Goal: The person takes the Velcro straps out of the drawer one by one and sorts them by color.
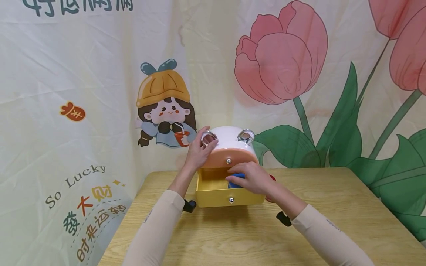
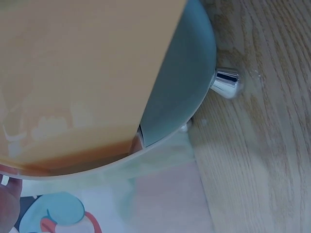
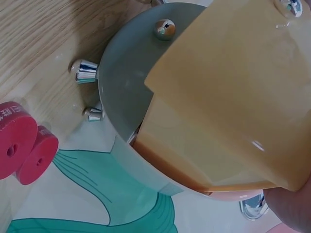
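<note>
Printed cloth point(image 1: 213, 55) hangs behind the cabinet point(image 1: 229, 137), tulips point(image 1: 283, 66) to its right and a capped figure point(image 1: 166, 107) to its left; a wooden table point(image 1: 206, 240) lies beneath it. At the cabinet's upper left, my left hand point(image 1: 198, 150) grips the left ring point(image 1: 209, 137), thumb in front and fingers beyond; the right ring point(image 1: 246, 136) stands untouched on the cabinet's other side. Low on the cabinet, the yellow drawer point(image 1: 213, 200) juts toward me, while the orange drawer point(image 1: 244, 157) above it sits shut.

Inside the yellow drawer, in its right part, is the blue piece point(image 1: 234, 185). My right hand point(image 1: 252, 178) comes at it from the cabinet's right, over the drawer's side wall, and looks to have it pinched — thumb across its near side, fingers over the top. So the piece lies just left of my right palm, within that grip, and well below my left hand. Its long axis I can't tell — my fingers cover too much, and neither wrist view shows it. Beside the cabinet, on its right, two red rolls point(image 3: 17, 138) stand apart from both hands.
</note>
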Motion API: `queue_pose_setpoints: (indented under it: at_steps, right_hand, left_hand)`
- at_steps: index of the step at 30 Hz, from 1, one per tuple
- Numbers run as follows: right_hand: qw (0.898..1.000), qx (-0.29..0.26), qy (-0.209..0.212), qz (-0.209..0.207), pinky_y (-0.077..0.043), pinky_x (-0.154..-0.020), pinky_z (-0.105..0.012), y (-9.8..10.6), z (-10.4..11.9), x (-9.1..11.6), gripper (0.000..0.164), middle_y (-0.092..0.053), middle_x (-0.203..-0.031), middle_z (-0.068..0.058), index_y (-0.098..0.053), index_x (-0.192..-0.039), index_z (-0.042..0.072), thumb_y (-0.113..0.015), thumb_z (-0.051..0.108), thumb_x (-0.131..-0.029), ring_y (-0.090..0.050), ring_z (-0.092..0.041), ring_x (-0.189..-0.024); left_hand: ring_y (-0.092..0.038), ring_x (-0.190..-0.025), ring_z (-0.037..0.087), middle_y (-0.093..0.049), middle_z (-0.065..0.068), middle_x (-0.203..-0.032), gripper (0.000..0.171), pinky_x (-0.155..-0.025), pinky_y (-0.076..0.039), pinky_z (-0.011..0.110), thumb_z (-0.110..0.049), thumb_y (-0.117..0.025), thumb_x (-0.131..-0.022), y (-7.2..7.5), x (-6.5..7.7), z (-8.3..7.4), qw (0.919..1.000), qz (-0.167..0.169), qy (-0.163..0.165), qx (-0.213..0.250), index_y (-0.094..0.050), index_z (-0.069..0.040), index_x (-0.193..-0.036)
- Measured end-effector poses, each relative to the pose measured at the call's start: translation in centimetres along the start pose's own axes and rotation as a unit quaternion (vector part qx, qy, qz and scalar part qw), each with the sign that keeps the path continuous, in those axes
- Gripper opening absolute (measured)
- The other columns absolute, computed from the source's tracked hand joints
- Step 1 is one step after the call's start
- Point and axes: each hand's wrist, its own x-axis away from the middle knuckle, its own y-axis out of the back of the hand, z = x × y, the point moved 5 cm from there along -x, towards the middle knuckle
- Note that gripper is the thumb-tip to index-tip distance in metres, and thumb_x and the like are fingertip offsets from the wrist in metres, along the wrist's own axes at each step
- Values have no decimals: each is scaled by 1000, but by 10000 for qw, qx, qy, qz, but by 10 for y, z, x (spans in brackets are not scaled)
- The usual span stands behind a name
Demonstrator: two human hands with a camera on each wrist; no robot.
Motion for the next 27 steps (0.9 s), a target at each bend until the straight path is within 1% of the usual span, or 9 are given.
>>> queue_pose_setpoints:
  at_steps: [3, 6, 9, 13, 16, 19, 22, 26, 27]
  right_hand:
    - [9998, -113, -147, 121, -57, -99, -39, -1, -2, -1, 29, -78, -117, 6, -79, -120, 22, -70, 40, -100, -71, -14, -108]
    - [9993, -129, -230, 263, -57, -100, -39, -2, -4, -2, 32, -77, -121, 5, -77, -125, 23, -67, 43, -101, -71, -14, -110]
    - [9986, -77, -293, 443, -56, -103, -41, -2, -5, -1, 39, -75, -127, 1, -75, -130, 21, -65, 46, -101, -70, -17, -115]
    - [9973, -14, -327, 658, -55, -104, -44, -3, -7, 0, 41, -74, -130, -5, -73, -132, 16, -68, 42, -100, -70, -23, -119]
    - [9965, 53, -293, 775, -58, -97, -41, -3, -7, 0, 37, -76, -124, -4, -75, -128, 15, -71, 37, -99, -71, -22, -111]
    - [9957, 111, -286, 871, -59, -88, -34, -3, -7, -1, 32, -79, -115, 2, -78, -123, 17, -72, 37, -99, -71, -15, -98]
    - [9950, 139, -285, 946, -56, -81, -29, -4, -8, -1, 29, -79, -107, 7, -80, -119, 19, -72, 38, -99, -67, -10, -90]
    - [9944, 172, -288, 999, -53, -76, -26, -5, -10, -1, 29, -79, -101, 10, -81, -116, 20, -71, 41, -99, -63, -7, -85]
    - [9942, 187, -311, 1016, -52, -74, -25, -5, -10, -1, 28, -78, -96, 11, -81, -114, 21, -70, 42, -99, -62, -7, -83]
  left_hand:
    - [-57, -96, 29, -62, 7, -115, 71, -81, -49, 41, -52, -71, -96, 0, 0, 0, 10000, 2, -7, 2, -44, -26, -156]
    - [-57, -96, 29, -62, 8, -115, 70, -82, -49, 42, -51, -71, -96, 0, 0, -1, 10000, 9, -38, 26, -44, -26, -156]
    - [-58, -100, 30, -63, 8, -118, 69, -86, -51, 44, -50, -71, -97, 0, 0, -1, 10000, 26, -16, 32, -44, -27, -156]
    - [-58, -105, 31, -62, 9, -124, 69, -91, -51, 46, -50, -71, -97, 0, 0, 0, 10000, 44, 49, 40, -43, -26, -156]
    - [-58, -105, 31, -62, 9, -124, 69, -92, -51, 47, -49, -71, -97, 0, 0, 0, 9999, 45, 87, 70, -44, -26, -156]
    - [-57, -106, 31, -61, 9, -125, 69, -93, -51, 47, -49, -71, -97, 0, 0, 1, 9999, 45, 129, 88, -44, -26, -156]
    - [-58, -107, 31, -61, 9, -127, 69, -94, -51, 47, -50, -71, -97, -1, -1, 2, 9998, 46, 148, 92, -44, -27, -156]
    - [-58, -106, 30, -61, 9, -126, 69, -92, -51, 46, -49, -71, -97, -1, -1, 2, 9999, 30, 123, 108, -44, -27, -156]
    - [-58, -105, 30, -61, 9, -125, 69, -91, -51, 46, -49, -71, -97, -1, -1, 2, 9999, 26, 114, 112, -44, -26, -156]
